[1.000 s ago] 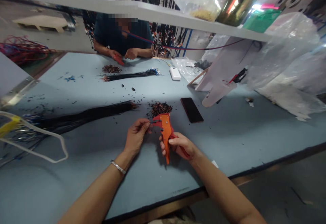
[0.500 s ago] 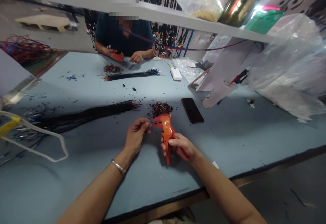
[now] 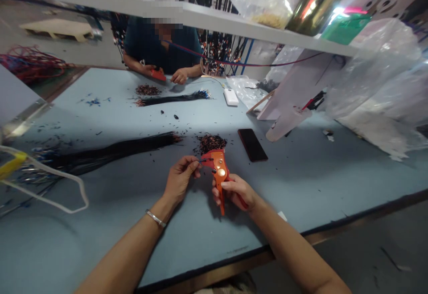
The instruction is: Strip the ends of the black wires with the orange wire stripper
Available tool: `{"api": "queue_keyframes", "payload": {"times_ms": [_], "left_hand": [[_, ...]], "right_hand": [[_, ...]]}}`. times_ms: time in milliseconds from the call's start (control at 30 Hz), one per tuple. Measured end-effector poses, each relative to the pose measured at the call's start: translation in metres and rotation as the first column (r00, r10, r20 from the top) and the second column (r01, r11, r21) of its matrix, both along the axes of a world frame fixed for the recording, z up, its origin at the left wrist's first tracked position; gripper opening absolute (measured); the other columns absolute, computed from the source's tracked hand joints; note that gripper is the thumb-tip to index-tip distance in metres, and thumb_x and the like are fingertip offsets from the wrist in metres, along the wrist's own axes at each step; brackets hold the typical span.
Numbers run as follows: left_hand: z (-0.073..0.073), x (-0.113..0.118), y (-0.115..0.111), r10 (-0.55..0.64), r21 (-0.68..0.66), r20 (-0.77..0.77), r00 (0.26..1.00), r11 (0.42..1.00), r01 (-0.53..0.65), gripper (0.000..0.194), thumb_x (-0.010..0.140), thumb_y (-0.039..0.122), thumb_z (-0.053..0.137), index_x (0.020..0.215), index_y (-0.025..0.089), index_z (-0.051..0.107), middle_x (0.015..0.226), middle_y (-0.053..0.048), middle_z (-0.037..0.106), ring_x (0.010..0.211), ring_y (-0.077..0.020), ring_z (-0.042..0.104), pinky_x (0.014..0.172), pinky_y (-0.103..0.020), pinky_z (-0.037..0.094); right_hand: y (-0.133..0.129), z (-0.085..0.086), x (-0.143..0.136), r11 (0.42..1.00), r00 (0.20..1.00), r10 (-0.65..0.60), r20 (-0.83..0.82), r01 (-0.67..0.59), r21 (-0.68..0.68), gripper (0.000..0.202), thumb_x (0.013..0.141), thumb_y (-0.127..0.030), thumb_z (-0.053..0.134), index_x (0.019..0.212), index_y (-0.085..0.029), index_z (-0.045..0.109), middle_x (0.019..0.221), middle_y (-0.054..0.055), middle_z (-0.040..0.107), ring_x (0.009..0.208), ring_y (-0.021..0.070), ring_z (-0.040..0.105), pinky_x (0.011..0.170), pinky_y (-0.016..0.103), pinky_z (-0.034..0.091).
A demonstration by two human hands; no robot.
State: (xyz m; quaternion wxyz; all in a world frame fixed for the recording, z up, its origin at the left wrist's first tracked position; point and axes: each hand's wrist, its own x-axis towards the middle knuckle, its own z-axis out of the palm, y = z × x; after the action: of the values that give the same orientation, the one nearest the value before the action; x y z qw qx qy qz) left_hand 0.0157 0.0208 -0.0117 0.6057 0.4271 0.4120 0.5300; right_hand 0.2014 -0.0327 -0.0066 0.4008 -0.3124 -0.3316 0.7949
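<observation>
Currently two hands work over the pale blue desk (image 3: 317,173). Count: one orange hand-held wire stripper (image 3: 218,173), one short thin dark wire (image 3: 201,161), one long bundle of black wires (image 3: 113,149), one small heap of dark stripped scraps (image 3: 211,142), one black phone (image 3: 252,144) lying flat.

Right hand (image 3: 236,191) is closed around the stripper's handles, fingers wrapped over the lower grip, tool held upright with its head pointing away from the person. Left hand (image 3: 180,179) sits just beside the tool head, thumb and forefinger pinched shut on the wire; the wire's free end reaches into the stripper's head. A silver bangle (image 3: 155,218) sits on the left wrist.

Both forearms come in from the near desk edge, converging; hands are raised slightly off the surface. Scrap heap lies just beyond the tool head; phone to its right; black bundle well to the left.

Far side: another person's two hands (image 3: 167,75) at a second red tool (image 3: 157,75), with a second wire bundle (image 3: 174,99) and a second scrap heap (image 3: 147,90).
</observation>
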Motion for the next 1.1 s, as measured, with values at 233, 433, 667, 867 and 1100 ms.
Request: {"api": "queue_keyframes", "payload": {"times_ms": [233, 433, 667, 867, 1100], "left_hand": [[0.005, -0.001, 0.0, 0.003, 0.003, -0.032, 0.999, 1.0, -0.003, 0.028, 0.068, 0.042, 0.078, 0.075, 0.017, 0.066, 0.058, 0.003, 0.062, 0.049, -0.0088, 0.053, 0.052, -0.021, 0.042], [0.006, -0.001, -0.001, 0.017, 0.018, -0.071, 0.997, 1.0, -0.015, 0.027, 0.068, 0.04, 0.077, 0.074, 0.017, 0.066, 0.057, 0.004, 0.061, 0.049, -0.0083, 0.051, 0.052, -0.02, 0.041], [0.007, 0.0, -0.001, 0.034, 0.017, -0.107, 0.994, 0.999, -0.032, 0.027, 0.068, 0.041, 0.076, 0.071, 0.016, 0.065, 0.061, 0.002, 0.063, 0.048, -0.0087, 0.051, 0.051, -0.021, 0.041], [0.005, 0.0, -0.001, 0.035, 0.009, -0.101, 0.994, 0.999, -0.034, 0.026, 0.068, 0.04, 0.076, 0.07, 0.016, 0.065, 0.059, 0.003, 0.062, 0.048, -0.0086, 0.051, 0.05, -0.021, 0.04], [0.004, 0.0, 0.0, 0.063, -0.003, -0.095, 0.993, 0.998, -0.064, 0.027, 0.068, 0.041, 0.076, 0.07, 0.016, 0.064, 0.06, 0.002, 0.063, 0.048, -0.008, 0.051, 0.051, -0.021, 0.04]], "right_hand": [[-0.001, -0.002, 0.0, 1.0, 0.998, -0.027, 0.049, 0.027, 0.002, 0.034, 0.07, -0.038, 0.078, 0.083, -0.011, 0.063, 0.062, 0.001, 0.063, 0.047, 0.0124, 0.058, 0.047, 0.023, 0.047], [-0.001, 0.0, -0.003, 0.998, 0.992, -0.053, 0.11, 0.048, 0.045, 0.037, 0.07, -0.043, 0.078, 0.078, -0.012, 0.06, 0.055, 0.0, 0.06, 0.042, 0.0103, 0.053, 0.041, 0.021, 0.042], [-0.001, -0.003, -0.006, 0.996, 0.983, -0.074, 0.168, 0.064, 0.063, 0.043, 0.068, -0.05, 0.078, 0.075, -0.014, 0.056, 0.052, -0.003, 0.055, 0.038, 0.0087, 0.048, 0.036, 0.019, 0.038], [-0.001, -0.007, -0.009, 0.991, 0.972, -0.117, 0.205, 0.102, 0.084, 0.045, 0.07, -0.052, 0.077, 0.069, -0.016, 0.051, 0.047, -0.006, 0.05, 0.032, 0.0062, 0.042, 0.031, 0.017, 0.03], [0.0, -0.011, -0.005, 0.993, 0.988, -0.11, 0.108, 0.104, 0.06, 0.04, 0.071, -0.049, 0.076, 0.077, -0.014, 0.056, 0.053, -0.004, 0.055, 0.036, 0.0077, 0.048, 0.037, 0.018, 0.038]]}}
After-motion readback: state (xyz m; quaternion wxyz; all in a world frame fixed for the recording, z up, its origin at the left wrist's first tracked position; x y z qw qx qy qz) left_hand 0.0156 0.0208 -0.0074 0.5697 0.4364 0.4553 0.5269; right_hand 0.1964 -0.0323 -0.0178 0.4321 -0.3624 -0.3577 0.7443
